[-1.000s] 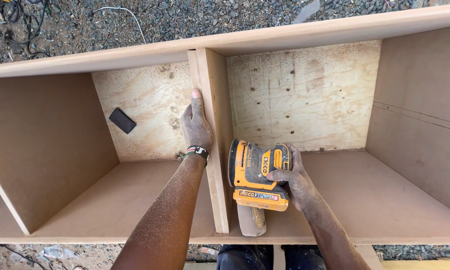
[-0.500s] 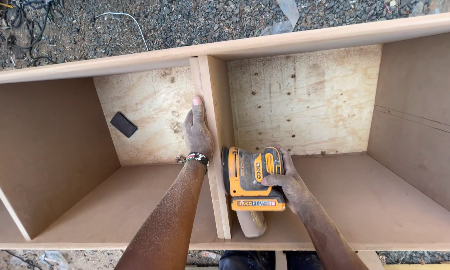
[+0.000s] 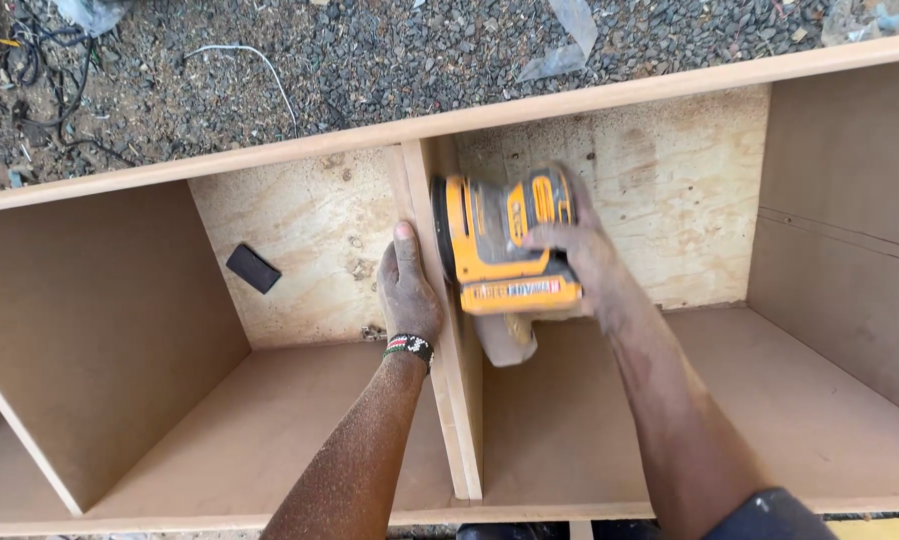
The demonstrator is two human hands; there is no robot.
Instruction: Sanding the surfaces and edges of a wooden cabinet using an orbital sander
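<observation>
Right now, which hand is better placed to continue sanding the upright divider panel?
The right hand. It already grips the yellow sander, whose pad faces the divider panel. The left hand lies flat against the divider's other face, bracing it, and holds no tool.

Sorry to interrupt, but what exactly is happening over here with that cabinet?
A person is working on an open wooden cabinet lying on gravel. The right hand presses a yellow cordless sander against the right face of the upright divider panel. The left hand, a beaded bracelet on its wrist, rests flat on the divider's other face. A small dark block lies in the left compartment.
</observation>
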